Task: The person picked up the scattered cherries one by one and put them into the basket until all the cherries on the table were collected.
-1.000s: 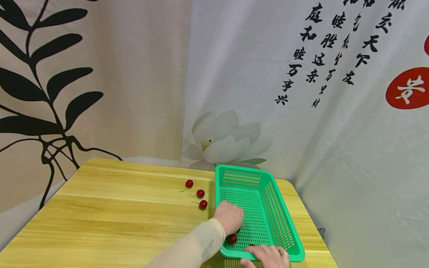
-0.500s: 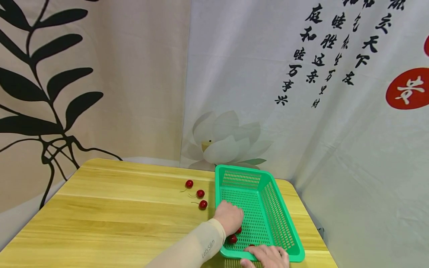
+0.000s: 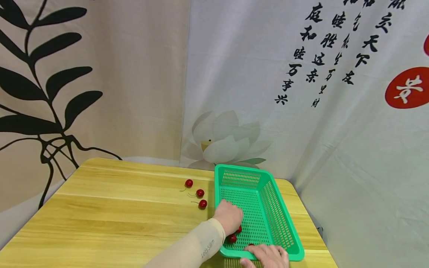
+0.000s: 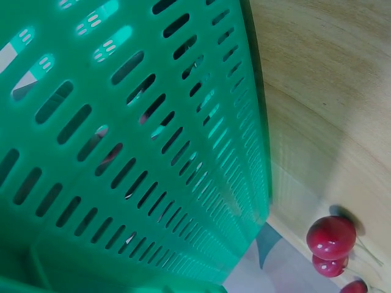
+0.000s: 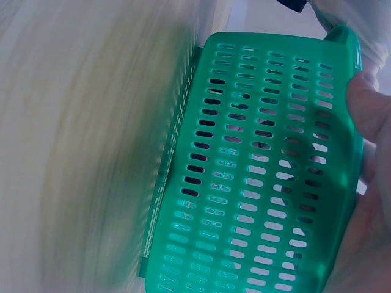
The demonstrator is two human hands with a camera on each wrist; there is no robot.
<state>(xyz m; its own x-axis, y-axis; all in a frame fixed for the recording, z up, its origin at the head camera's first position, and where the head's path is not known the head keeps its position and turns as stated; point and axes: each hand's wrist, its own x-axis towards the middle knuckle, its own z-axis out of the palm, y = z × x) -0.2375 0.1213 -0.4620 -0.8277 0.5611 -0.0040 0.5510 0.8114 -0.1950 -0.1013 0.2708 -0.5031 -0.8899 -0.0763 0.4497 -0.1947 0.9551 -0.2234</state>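
Note:
My left hand reaches over the left wall of a green plastic basket, its back upward and fingers bent down inside. Those fingertips are hidden, so what they hold does not show. Close under the hand lie a red cherry and another cherry on the basket floor. My right hand grips the near rim, fingers over the top; in the right wrist view its thumb presses the outside wall. A further cherry shows partly beside the right fingers.
Left of the basket, three stemmed cherries lie on the wooden table: a far cherry, a middle cherry and a near cherry. A printed cloth curtain hangs behind.
The cherry under my left hand shows more than a second ago. Both hands and the basket keep nearly the same places.

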